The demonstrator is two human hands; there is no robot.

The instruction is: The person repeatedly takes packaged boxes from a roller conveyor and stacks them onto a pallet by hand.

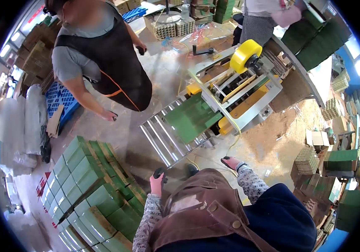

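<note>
My left hand (157, 183) hangs near the stack of green boxes (88, 185), with something black at its fingertips; its fingers are too small to make out. My right hand (230, 163) is held out in front of my brown apron (205, 197), dark at the fingertips, its finger shape unclear. Ahead of both hands stands a taping machine (243, 92) with a yellow tape roll (246, 56) on top. A green box (193, 117) lies flat on the metal rollers (163, 140), partly inside the machine.
A co-worker (104, 54) in a dark apron stands at the left of the rollers. Another person (257, 21) is behind the machine. A blue pallet (62, 101) and wrapped rolls (16, 126) are at the left; egg trays (307, 160) and cartons lie at the right.
</note>
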